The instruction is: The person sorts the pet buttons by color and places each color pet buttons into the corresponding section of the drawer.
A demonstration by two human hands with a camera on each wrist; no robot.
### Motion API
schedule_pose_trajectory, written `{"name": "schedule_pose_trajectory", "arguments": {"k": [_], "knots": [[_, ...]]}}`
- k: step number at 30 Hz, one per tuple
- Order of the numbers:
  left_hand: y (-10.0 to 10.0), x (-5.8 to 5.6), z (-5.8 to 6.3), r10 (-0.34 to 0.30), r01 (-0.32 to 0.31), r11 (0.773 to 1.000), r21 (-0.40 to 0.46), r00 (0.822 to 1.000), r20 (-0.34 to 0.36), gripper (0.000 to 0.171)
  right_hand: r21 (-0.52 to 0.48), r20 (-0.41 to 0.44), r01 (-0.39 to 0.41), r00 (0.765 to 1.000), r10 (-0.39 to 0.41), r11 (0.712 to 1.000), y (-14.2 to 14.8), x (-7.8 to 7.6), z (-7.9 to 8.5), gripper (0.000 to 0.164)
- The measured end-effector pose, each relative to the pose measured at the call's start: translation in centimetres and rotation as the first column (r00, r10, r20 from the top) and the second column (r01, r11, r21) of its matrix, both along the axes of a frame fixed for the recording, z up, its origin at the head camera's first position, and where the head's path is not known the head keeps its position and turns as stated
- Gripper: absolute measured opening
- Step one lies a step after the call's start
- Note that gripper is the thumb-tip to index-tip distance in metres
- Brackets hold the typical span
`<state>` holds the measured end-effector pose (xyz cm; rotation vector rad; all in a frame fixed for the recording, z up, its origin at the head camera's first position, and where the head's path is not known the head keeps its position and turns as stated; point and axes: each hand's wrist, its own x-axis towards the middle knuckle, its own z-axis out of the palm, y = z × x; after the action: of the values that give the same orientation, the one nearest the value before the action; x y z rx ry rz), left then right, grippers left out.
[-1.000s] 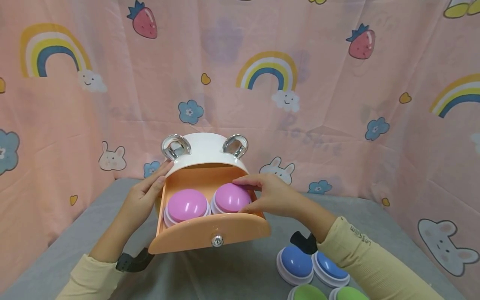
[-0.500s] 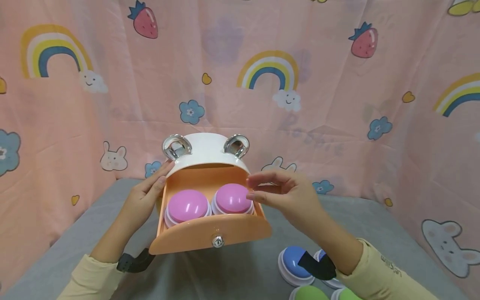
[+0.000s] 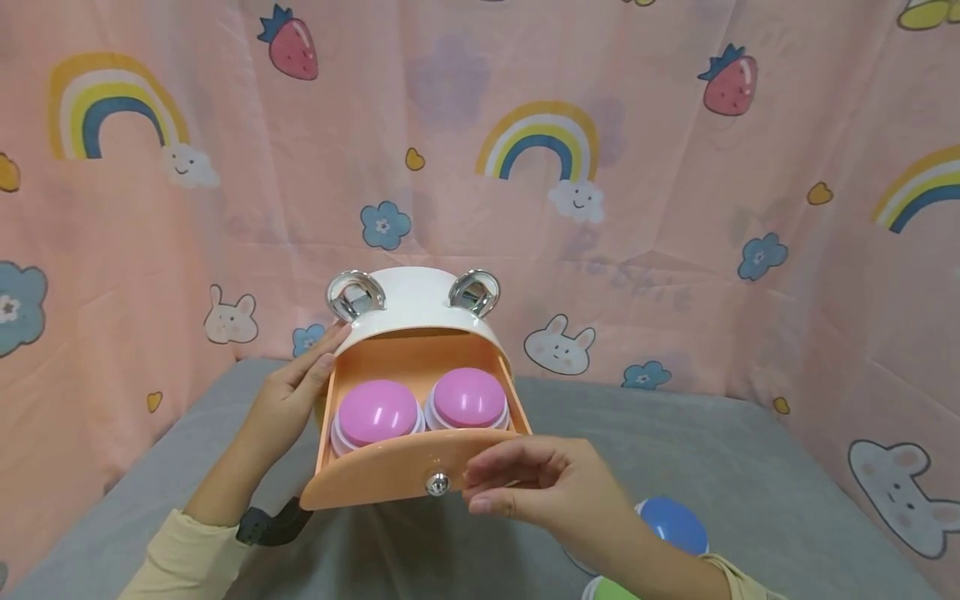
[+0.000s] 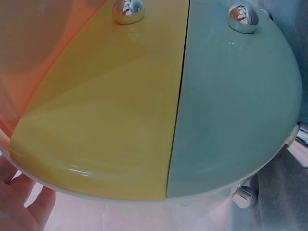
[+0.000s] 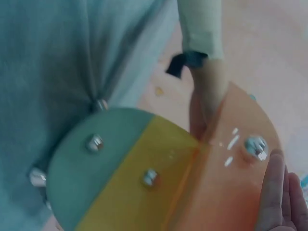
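The right hand (image 3: 551, 492) has gone down, thumb and fingertips apart, and its bump could jolt the curved orange plastic drawer (image 3: 375, 475).

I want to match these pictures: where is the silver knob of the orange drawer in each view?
Head: the silver knob is low, slightly left of centre.
Left wrist: not in it; two other knobs show at top.
Right wrist: on the right, near the right hand.
Shared landmark: the orange drawer, upper left in left wrist.

The drawer (image 3: 375, 475) can be entered from above, though two pink domes (image 3: 377, 412) (image 3: 469, 398) (perhaps touching) crowd its front.
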<state>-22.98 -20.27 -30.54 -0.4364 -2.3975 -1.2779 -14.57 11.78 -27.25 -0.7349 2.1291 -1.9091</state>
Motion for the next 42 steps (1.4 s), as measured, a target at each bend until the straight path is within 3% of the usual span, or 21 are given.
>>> {"name": "schedule_pose_trajectory", "arguments": {"k": [10, 24, 30, 42], "knots": [[0.0, -0.2, -0.1, -0.005, 0.005, 1.0, 0.0, 1.0, -0.016, 0.045, -0.006, 0.255, -0.057, 0.965, 0.057, 0.998, -0.9, -0.3, -2.6, 0.034], [-0.1, -0.2, -0.1, -0.003, 0.003, 1.0, 0.004, 1.0, -0.006, 0.045, -0.082, 0.408, -0.086, 0.906, 0.112, 0.993, -2.2, -0.4, -3.4, 0.038], [-0.1, -0.2, -0.1, -0.003, 0.003, 1.0, 0.006, 1.0, 0.002, 0.045, -0.143, 0.434, -0.08, 0.891, 0.136, 0.986, -2.7, -0.3, -3.4, 0.04], [0.0, -0.2, 0.0, -0.006, 0.006, 1.0, 0.004, 1.0, 0.006, 0.045, -0.165, 0.426, -0.072, 0.894, 0.137, 0.984, -3.1, -0.3, -3.1, 0.043]]}}
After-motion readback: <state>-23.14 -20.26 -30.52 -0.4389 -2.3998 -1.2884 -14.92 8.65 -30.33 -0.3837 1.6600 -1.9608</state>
